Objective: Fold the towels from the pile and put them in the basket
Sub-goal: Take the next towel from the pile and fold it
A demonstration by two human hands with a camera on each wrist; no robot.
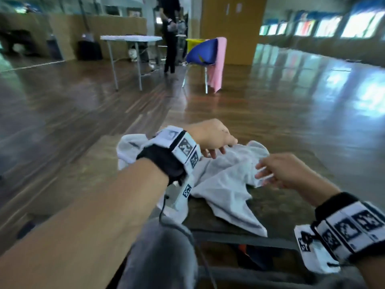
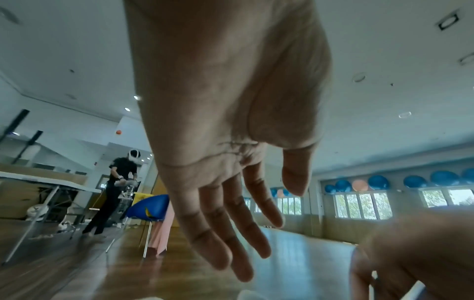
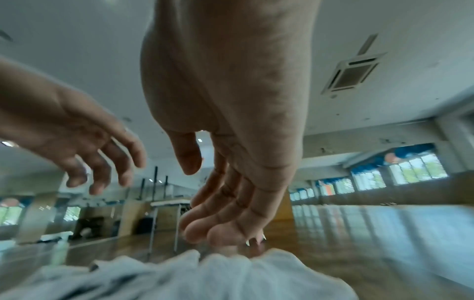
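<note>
A crumpled white towel (image 1: 225, 182) lies on a dark low surface (image 1: 287, 207) in front of me. My left hand (image 1: 220, 148) hovers over the towel's far edge with its fingers pointing down and spread, holding nothing; the left wrist view shows the left hand (image 2: 269, 223) with straight, empty fingers. My right hand (image 1: 261, 171) is at the towel's right edge. In the right wrist view the right hand (image 3: 202, 203) has loosely bent fingers just above the towel (image 3: 205, 278) and grips nothing. No basket can be made out.
A blue chair (image 1: 203, 52) draped with a pink cloth (image 1: 218, 65) stands beyond the towel. Left of it are a white folding table (image 1: 131, 38) and a person in black (image 1: 170, 34). Grey fabric (image 1: 162, 259) lies near my body. Wooden floor surrounds everything.
</note>
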